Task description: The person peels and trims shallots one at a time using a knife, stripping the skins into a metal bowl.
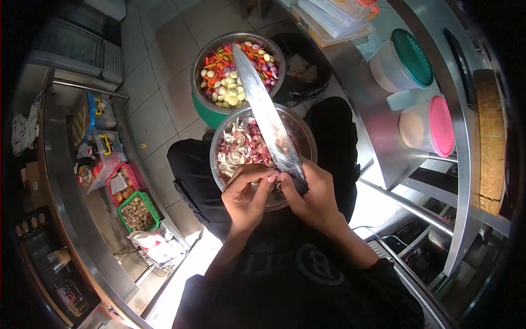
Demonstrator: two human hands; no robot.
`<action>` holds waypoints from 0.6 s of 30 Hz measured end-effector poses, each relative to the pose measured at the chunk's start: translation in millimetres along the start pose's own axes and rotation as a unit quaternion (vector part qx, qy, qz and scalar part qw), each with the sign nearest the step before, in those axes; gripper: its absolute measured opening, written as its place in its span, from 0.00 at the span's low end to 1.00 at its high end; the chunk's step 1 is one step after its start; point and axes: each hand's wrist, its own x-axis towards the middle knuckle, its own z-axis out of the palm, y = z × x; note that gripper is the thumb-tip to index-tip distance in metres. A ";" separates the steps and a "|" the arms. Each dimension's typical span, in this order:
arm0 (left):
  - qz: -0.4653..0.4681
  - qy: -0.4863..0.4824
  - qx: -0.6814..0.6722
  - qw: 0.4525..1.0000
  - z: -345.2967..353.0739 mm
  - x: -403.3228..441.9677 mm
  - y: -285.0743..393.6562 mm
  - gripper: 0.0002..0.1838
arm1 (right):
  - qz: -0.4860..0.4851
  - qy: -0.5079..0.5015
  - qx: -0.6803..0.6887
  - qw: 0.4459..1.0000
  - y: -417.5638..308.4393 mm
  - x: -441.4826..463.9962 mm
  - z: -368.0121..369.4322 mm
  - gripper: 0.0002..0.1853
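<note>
My right hand (315,192) is closed around the dark handle of a large knife (260,98), whose broad blade points up and away from me. Against its thumb, my left hand (246,194) makes a pinch; whatever small thing sits between the fingertips is mostly hidden. Both hands are over the near side of a metal bowl (219,174) between my legs. Reddish shallots (258,143) and pale papery skins (233,151) lie in it, partly behind the blade.
Beyond stands a metal basin (198,68) of chilies, peeled garlic and shallots, on something green. A black bag (307,66) sits beside it. Steel shelving at right carries lidded tubs (402,60); at left are a green basket (156,211) and a pink basket (134,175).
</note>
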 end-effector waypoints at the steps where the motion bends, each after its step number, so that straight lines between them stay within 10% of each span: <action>1: 0.000 0.001 -0.004 1.000 -0.2 -0.2 -1.2 0.08 | 0.002 0.003 0.000 1.000 -0.5 -0.5 -0.5 0.14; 18: -0.063 0.015 -0.064 0.996 -3.6 4.7 3.0 0.09 | -0.027 0.035 -0.028 0.999 1.3 -0.1 2.8 0.18</action>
